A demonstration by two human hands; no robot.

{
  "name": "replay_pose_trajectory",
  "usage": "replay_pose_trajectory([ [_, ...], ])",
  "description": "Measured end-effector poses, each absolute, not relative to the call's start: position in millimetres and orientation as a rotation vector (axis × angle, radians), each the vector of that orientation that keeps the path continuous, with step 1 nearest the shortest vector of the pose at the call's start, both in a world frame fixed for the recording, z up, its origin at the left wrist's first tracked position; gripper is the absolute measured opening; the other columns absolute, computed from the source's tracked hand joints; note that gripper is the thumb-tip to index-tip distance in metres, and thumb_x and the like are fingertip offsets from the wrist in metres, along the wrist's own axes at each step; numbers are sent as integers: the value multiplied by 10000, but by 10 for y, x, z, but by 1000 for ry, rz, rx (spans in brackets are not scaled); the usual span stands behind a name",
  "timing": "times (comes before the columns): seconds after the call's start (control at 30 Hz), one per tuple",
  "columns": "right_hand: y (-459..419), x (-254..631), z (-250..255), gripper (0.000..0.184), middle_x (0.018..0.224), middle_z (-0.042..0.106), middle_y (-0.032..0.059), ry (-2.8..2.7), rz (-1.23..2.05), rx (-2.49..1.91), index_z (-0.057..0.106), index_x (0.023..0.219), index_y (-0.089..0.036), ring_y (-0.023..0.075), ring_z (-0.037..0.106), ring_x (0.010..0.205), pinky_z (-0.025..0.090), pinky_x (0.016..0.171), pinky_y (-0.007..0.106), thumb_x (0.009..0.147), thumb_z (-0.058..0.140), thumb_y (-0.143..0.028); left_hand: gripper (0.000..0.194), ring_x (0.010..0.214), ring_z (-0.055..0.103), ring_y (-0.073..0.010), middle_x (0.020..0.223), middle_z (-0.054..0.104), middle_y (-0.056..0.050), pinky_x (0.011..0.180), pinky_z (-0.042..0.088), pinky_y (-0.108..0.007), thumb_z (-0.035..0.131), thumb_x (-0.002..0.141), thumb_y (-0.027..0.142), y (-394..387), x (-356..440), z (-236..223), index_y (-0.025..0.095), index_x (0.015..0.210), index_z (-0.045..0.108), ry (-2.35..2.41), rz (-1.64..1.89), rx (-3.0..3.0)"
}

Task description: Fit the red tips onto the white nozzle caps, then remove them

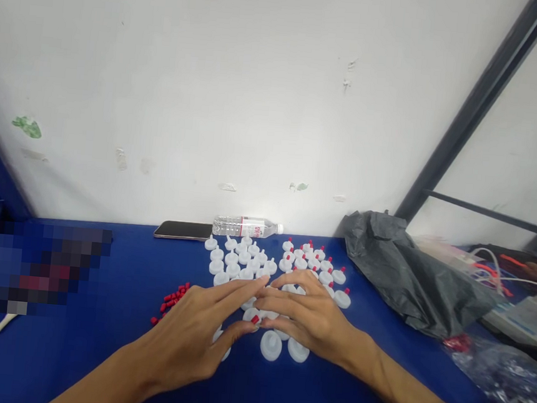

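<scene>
Left hand (196,320) and right hand (310,312) nearly meeting, fingers arched over white spouted discs (271,346) on blue tabletop (108,369), red cap (255,319) by left thumb tip, either hand's grip unclear; loose red caps (163,308) leftward, red-capped discs (342,299) rightward, plastic bottle (233,226) beyond.

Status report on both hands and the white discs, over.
Left hand, right hand: close together over white discs. Red cap at left thumb. Bottle beyond discs, clear of hands.
</scene>
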State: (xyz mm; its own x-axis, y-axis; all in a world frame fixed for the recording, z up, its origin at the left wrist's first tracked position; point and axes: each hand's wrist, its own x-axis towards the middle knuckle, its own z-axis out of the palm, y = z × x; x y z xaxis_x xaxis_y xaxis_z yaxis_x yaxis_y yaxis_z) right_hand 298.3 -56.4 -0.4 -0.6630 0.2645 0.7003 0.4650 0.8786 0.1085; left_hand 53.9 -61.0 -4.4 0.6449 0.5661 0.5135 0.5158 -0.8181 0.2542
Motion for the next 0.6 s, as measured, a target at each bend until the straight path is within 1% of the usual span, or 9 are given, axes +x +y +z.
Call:
replay_pose_trajectory([
  [0.13,-582,2983,15,264,1034,753,16,-2317,-425,-452,626,1179,-199,184,608,1069,484,879,358,922,656,-249,553,1044,680,-201,1359,620,12,787,596,-335,472,967,386,-650,526,-56,400,1481,268,921,877,2782],
  [0.2,-597,2966,21,217,1060,753,12,-2317,-449,-424,653,1136,-206,181,600,1084,471,879,351,923,655,-245,607,1116,652,-215,1383,603,18,846,591,-354,507,945,419,-660,515,-70,409,1492,243,937,826,2767],
  [0.27,-611,2939,10,175,1075,751,2,-2318,-462,-403,679,1099,-212,172,589,1093,457,893,339,930,643,-242,682,1129,643,-224,1383,602,24,877,587,-366,559,907,456,-674,508,-92,421,1498,221,955,784,2733],
  [0.33,-620,2914,-13,141,1095,747,-18,-2309,-473,-365,701,1058,-215,156,583,1083,443,913,324,942,625,-236,748,1066,664,-218,1353,623,37,872,591,-366,614,859,484,-694,510,-114,445,1491,214,972,767,2674],
  [0.4,-625,2900,-36,134,1122,738,-39,-2298,-483,-330,714,1034,-217,140,579,1068,433,929,312,953,607,-224,774,976,683,-198,1333,632,52,850,596,-354,646,827,486,-717,520,-126,473,1475,224,981,756,2607],
  [0.53,-630,2905,-43,204,1144,729,-54,-2295,-498,-319,713,1053,-205,137,584,1020,431,932,325,994,519,-186,744,787,684,-150,1264,660,50,817,588,-334,652,825,452,-745,541,-114,478,1458,262,983,729,2506],
  [0.6,-633,2910,-33,236,1131,733,-51,-2299,-501,-326,713,1062,-196,141,591,986,437,914,331,1003,486,-167,712,752,680,-140,1225,675,46,841,571,-335,657,825,440,-745,551,-93,462,1444,307,957,739,2484],
])
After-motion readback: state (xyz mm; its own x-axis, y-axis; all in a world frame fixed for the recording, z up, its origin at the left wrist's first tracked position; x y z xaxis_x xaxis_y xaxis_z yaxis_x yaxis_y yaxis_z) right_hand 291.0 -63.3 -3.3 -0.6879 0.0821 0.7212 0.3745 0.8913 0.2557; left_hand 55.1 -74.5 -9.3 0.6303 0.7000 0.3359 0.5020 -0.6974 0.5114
